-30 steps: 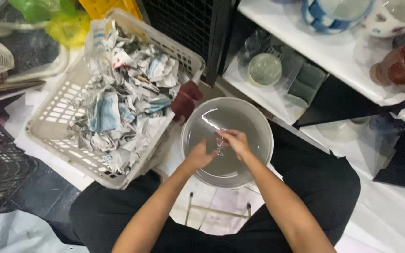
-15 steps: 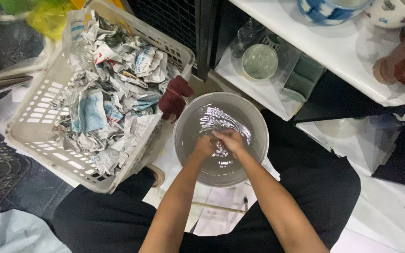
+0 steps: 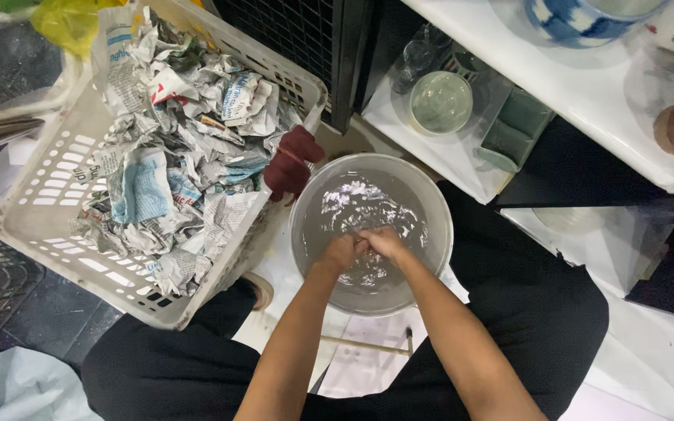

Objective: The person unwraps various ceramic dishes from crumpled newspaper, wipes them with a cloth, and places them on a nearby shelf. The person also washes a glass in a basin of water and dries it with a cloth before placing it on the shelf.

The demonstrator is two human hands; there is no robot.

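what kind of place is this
Probably a home workroom or a pottery or storage corner, not a plain kitchen. Glazed ceramic bowls sit on white shelves, a white basket holds crumpled newspaper, and both hands are in a basin of water.

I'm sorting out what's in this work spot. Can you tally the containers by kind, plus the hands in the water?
Clear basins of water: 1
White slatted baskets of crumpled newspaper: 1
Pale green bowls on the low shelf: 1
Blue and white bowls on the top shelf: 1
Hands in the basin: 2, left hand and right hand
Total: 6
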